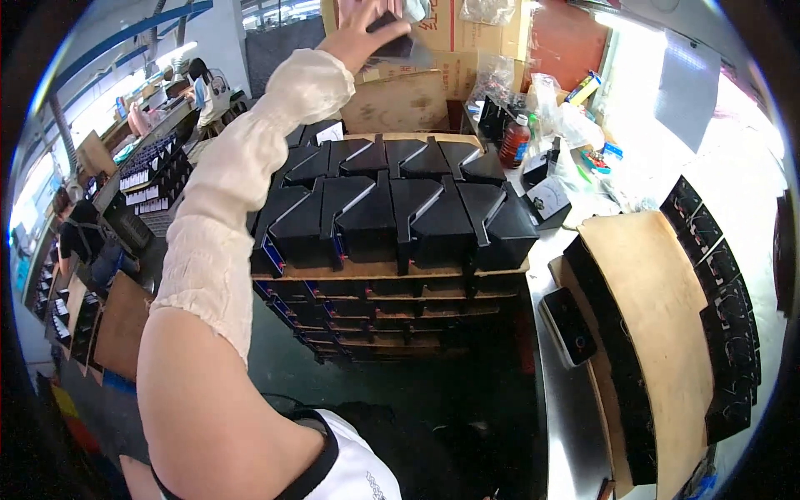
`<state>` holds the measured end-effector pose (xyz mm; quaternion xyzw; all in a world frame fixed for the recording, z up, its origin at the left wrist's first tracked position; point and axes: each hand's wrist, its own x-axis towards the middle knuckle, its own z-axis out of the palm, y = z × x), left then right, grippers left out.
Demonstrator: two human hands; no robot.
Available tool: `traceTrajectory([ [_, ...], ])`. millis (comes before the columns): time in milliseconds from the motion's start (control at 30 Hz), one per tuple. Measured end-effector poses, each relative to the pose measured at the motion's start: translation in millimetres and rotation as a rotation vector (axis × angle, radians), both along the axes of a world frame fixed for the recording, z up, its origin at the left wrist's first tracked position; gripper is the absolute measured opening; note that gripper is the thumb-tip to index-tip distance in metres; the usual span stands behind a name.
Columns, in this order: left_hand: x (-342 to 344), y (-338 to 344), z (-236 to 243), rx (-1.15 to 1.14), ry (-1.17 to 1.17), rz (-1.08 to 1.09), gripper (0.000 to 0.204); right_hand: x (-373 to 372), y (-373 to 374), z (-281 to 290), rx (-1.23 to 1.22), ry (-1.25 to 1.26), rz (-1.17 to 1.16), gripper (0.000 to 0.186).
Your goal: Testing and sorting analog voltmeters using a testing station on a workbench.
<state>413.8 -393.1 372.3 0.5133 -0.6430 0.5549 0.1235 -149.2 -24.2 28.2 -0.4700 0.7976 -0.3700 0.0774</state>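
My left arm, in a cream sleeve cover point(225, 200), reaches up and away to the top of the picture. There my left hand point(358, 37) is closed, thumb to the right, around a dark flat piece point(395, 43); its kind is unclear, and the fingertips are partly cut off by the upper edge. Something pink point(390, 7) and clear plastic show beside the fingers. Below the hand stand rows of black angular housings point(362, 221) on a brown board point(383, 270), with more layers stacked underneath. My right hand is out of the picture.
At right, a metal-topped table point(567, 417) bears a phone-like device point(569, 327), a curved-looking tan board point(658, 333) and more black units point(729, 333). A reddish-brown bottle point(515, 142) and plastic bags point(575, 121) sit behind. Cardboard boxes point(467, 71) rise at the back. A person point(83, 237) is at far left.
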Motion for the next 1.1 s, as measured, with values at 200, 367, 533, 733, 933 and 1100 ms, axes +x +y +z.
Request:
traceTrajectory([
  [200,41.0,-53.8,-25.3,0.547,0.262,0.509,0.07,13.6,19.3,6.8,0.203,0.112,-0.033,0.019],
  [367,119.6,-86.0,-72.5,0.661,0.286,0.419,0.037,13.9,27.9,6.1,0.255,0.136,-0.016,0.019],
  [533,135.3,-79.6,-87.6,0.874,0.759,0.45,0.021,14.9,21.9,9.9,0.234,0.17,-0.028,0.021],
  [733,53.8,-38.4,-101.0,0.842,0.66,0.391,0.023,30.7,13.6,23.5,0.203,0.135,-0.066,0.021],
  [933,40.6,-32.5,-97.2,0.682,0.456,0.482,0.031,8.9,20.4,0.1,0.242,0.051,-0.056,0.019],
  [1100,96.8,-108.2,-92.0,1.203,0.212,0.483,0.028,-2.7,34.1,6.1,0.122,0.063,-0.151,0.016],
])
